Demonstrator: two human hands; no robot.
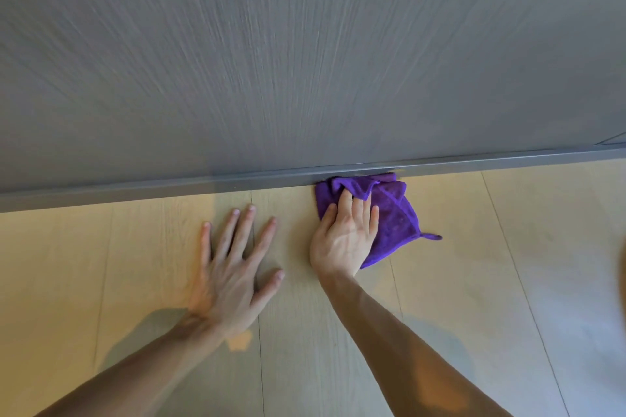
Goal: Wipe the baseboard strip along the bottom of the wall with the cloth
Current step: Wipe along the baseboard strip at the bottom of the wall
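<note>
A grey baseboard strip (169, 188) runs along the bottom of the grey wall, sloping slightly up to the right. A purple cloth (393, 210) lies bunched on the floor with its upper edge pressed against the strip. My right hand (345, 237) rests on the cloth's left part, fingers curled into its folds. A small loop sticks out of the cloth's right corner. My left hand (233, 267) lies flat on the floor to the left, fingers spread, a short way below the strip and holding nothing.
The grey wood-grain wall (305, 61) fills the upper half of the view. Light wooden floor planks (508, 247) stretch left and right of my hands. A panel edge meets the strip at the far right (609, 139).
</note>
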